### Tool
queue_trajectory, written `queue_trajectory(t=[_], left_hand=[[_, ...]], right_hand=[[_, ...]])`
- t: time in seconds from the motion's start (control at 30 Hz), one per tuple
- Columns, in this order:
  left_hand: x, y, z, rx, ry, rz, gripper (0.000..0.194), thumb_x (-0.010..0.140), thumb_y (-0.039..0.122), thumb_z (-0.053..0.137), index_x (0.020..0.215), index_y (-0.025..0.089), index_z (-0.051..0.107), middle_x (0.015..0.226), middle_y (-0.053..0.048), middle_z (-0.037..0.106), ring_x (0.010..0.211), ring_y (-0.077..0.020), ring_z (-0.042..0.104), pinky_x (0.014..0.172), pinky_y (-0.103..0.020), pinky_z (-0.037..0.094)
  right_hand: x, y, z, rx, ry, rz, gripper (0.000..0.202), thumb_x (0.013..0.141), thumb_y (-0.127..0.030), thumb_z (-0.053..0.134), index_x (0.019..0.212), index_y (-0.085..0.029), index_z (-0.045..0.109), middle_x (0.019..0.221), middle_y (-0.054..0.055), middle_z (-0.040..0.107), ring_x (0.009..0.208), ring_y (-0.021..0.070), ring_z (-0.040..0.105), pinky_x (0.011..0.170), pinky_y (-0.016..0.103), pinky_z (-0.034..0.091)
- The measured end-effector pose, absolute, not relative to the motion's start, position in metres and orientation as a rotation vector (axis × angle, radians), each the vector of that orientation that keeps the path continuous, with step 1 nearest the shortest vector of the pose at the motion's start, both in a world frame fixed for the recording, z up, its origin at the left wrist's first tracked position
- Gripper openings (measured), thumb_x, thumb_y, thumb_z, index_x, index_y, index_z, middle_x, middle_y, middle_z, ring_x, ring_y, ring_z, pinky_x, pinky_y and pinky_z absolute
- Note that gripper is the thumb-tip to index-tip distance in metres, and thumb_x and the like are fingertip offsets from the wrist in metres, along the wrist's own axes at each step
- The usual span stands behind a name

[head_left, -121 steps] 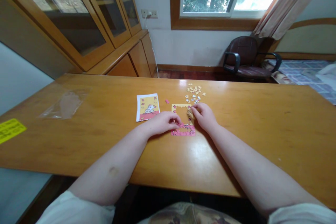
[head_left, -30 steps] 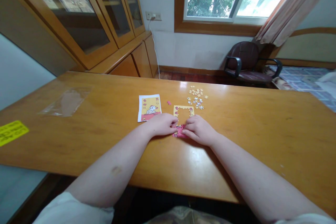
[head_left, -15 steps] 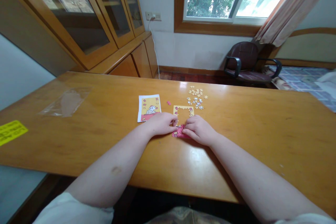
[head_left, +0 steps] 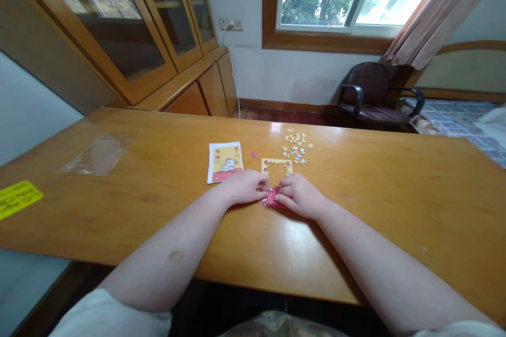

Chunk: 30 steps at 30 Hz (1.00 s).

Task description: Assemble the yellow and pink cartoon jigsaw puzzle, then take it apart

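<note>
A partly assembled jigsaw puzzle (head_left: 271, 198) lies flat on the table, its border yellow at the top and pink along the bottom, with a gap in the middle. My left hand (head_left: 248, 186) is closed at its left edge, thumb and curled fingers touching it. My right hand (head_left: 299, 194) rests on its lower right part, fingers bent and pressed down on the pink area. Whatever lies under these fingertips is hidden. Just beyond my left hand is a loose pink puzzle piece (head_left: 254, 155). A picture card (head_left: 224, 155) with a white animal on yellow and pink lies left of the puzzle.
Several loose puzzle pieces (head_left: 297, 139), yellow and whitish, are scattered behind the puzzle to the right. A clear plastic bag (head_left: 100, 154) and a yellow label (head_left: 19, 199) lie on the left of the wooden table (head_left: 166, 184). An office chair (head_left: 367, 92) stands beyond the table.
</note>
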<state>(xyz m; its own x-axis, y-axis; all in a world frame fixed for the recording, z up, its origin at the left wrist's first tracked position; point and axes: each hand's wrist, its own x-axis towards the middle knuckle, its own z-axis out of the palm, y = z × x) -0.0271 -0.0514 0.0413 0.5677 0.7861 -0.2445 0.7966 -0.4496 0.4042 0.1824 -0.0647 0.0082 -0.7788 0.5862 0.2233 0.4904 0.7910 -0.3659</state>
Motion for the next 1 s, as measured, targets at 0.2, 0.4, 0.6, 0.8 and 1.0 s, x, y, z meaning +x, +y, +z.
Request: queue_trajectory(t=[0.2, 0.4, 0.6, 0.8, 1.0], left_hand=[[-0.027, -0.051, 0.04, 2.311, 1.276, -0.053, 0.012, 0.077, 0.033, 0.056, 0.076, 0.021, 0.056, 0.077, 0.0, 0.065, 0.065, -0.0147, 0.054, 0.053, -0.024, 0.029], [-0.027, -0.051, 0.041, 2.299, 1.265, -0.071, 0.015, 0.078, 0.036, 0.055, 0.076, 0.021, 0.055, 0.077, 0.001, 0.065, 0.064, -0.0143, 0.054, 0.053, -0.024, 0.029], [-0.031, -0.044, 0.037, 2.425, 1.294, 0.108, 0.019, 0.081, 0.037, 0.052, 0.076, 0.02, 0.057, 0.076, -0.002, 0.063, 0.069, -0.017, 0.054, 0.061, -0.027, 0.037], [-0.041, -0.024, 0.016, 2.464, 1.747, 0.351, 0.039, 0.087, 0.034, 0.046, 0.122, 0.019, 0.055, 0.135, -0.011, 0.051, 0.124, -0.028, 0.042, 0.105, -0.043, 0.03], [-0.043, -0.019, 0.004, 2.429, 1.77, 0.157, 0.045, 0.092, 0.029, 0.037, 0.135, 0.026, 0.048, 0.144, -0.004, 0.046, 0.136, -0.0307, 0.03, 0.113, -0.057, 0.01]], right_hand=[[0.182, -0.065, 0.008, -0.838, -2.638, 0.43, 0.048, 0.097, -0.041, 0.039, 0.065, -0.016, 0.065, 0.067, 0.004, 0.056, 0.066, 0.0138, 0.047, 0.069, 0.03, 0.031], [0.181, -0.065, 0.008, -0.841, -2.633, 0.442, 0.047, 0.097, -0.038, 0.04, 0.064, -0.015, 0.065, 0.065, 0.004, 0.055, 0.064, 0.0134, 0.047, 0.067, 0.029, 0.031], [0.181, -0.065, 0.009, -0.81, -2.645, 0.43, 0.045, 0.097, -0.038, 0.039, 0.069, -0.016, 0.066, 0.068, 0.004, 0.058, 0.067, 0.014, 0.049, 0.069, 0.03, 0.032], [0.187, -0.062, 0.006, -0.951, -2.431, 0.35, 0.046, 0.098, -0.036, 0.034, 0.074, -0.016, 0.068, 0.07, 0.006, 0.06, 0.07, 0.0162, 0.052, 0.07, 0.031, 0.034], [0.192, -0.055, -0.002, -1.148, -2.036, 0.446, 0.048, 0.098, -0.038, 0.033, 0.072, -0.018, 0.068, 0.069, 0.005, 0.063, 0.071, 0.0175, 0.058, 0.069, 0.031, 0.042]])
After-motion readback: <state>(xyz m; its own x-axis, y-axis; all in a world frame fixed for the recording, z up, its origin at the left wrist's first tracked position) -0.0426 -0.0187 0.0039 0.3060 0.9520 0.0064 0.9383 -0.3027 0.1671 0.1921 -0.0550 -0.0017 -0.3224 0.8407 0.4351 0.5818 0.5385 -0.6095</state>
